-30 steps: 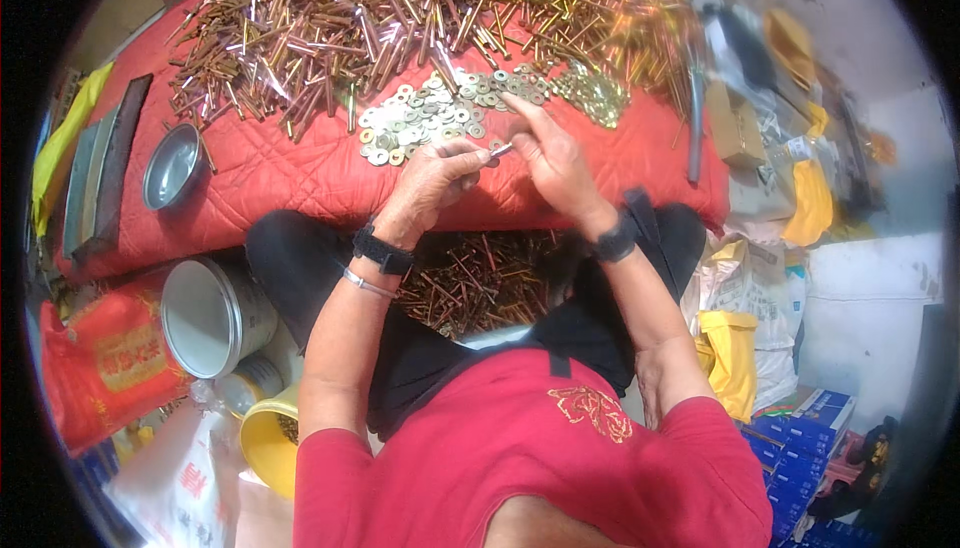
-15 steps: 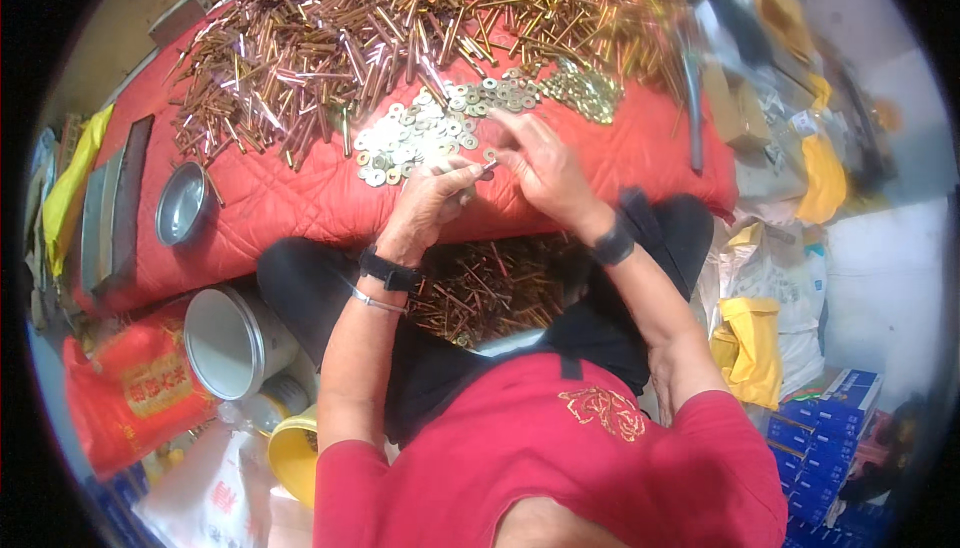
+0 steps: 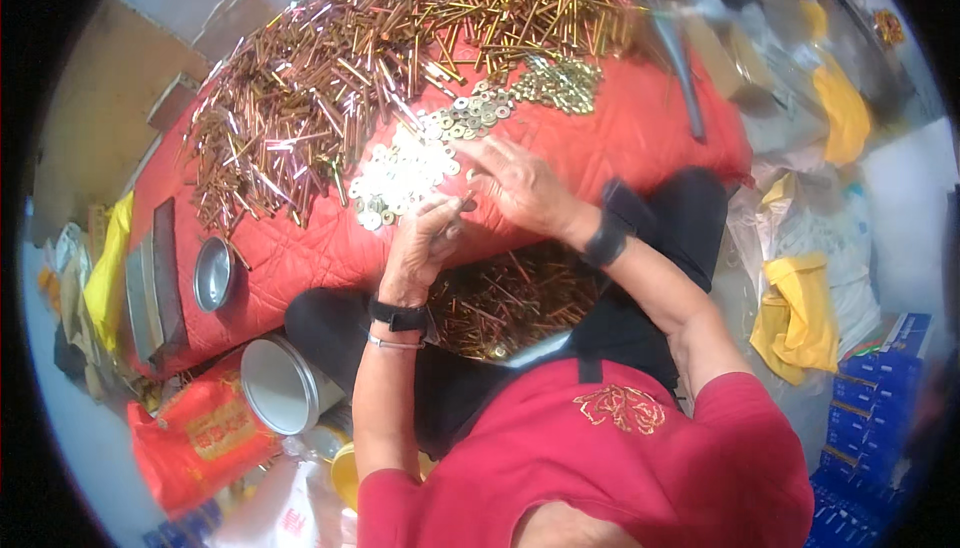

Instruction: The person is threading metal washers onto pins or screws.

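A red quilted mat (image 3: 300, 248) carries a big heap of copper-coloured bolts (image 3: 380, 58), a patch of silvery washers (image 3: 405, 173) and a pile of brass nuts (image 3: 565, 83). My left hand (image 3: 425, 243) pinches a single bolt at the mat's near edge, beside the washers. My right hand (image 3: 520, 183) rests fingers-down on the mat, its fingertips touching the washers just right of the left hand. More bolts fill a tray in my lap (image 3: 505, 303). Both wrists wear dark bands.
A small metal bowl (image 3: 213, 273) sits on the mat's left end beside a dark flat bar (image 3: 165, 283). A round tin (image 3: 280, 383) and a red bag (image 3: 205, 438) lie at lower left. Yellow cloth (image 3: 795, 318) and blue boxes (image 3: 860, 398) lie to the right.
The view has swung, shifting the mat rightward and upward in frame. My hands stay together at the washers; the right hand has flattened onto them while the left keeps its bolt.
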